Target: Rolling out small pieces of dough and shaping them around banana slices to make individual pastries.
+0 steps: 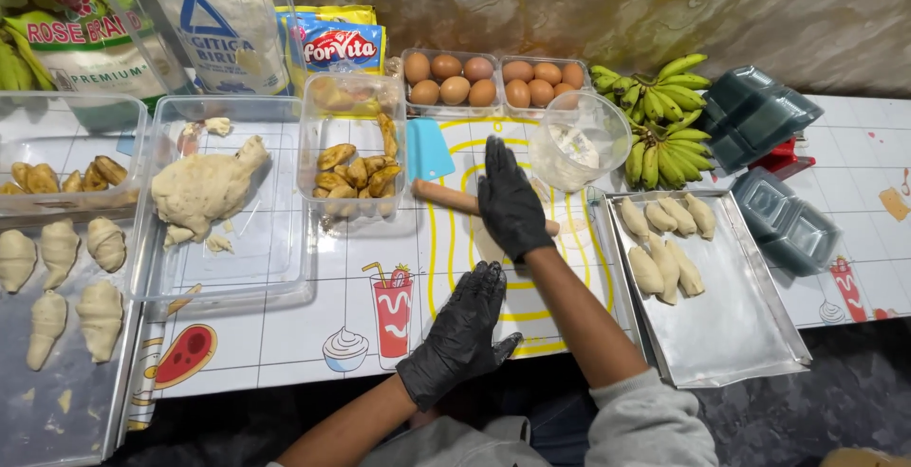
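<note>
My right hand (512, 203), in a black glove, lies flat with straight fingers on a wooden rolling pin (441, 196). The pin lies across a white mat with yellow lines (446, 258), and a thin pale sheet of dough (487, 242) shows just under the palm. My left hand (462, 332), also gloved in black, rests palm down with fingers spread on the mat near the table's front edge, holding nothing. A blue plastic scraper (429, 149) lies just beyond the pin's left end.
A clear tub (275, 239) holds a dough lump (204, 187). Beside it stands a clear box of fried banana pieces (356, 175). Behind are two egg trays (451, 78), a clear bowl (579, 140) and green bananas (660, 111). A metal tray (731, 325) with shaped dough pieces lies right; another tray (57, 401) left.
</note>
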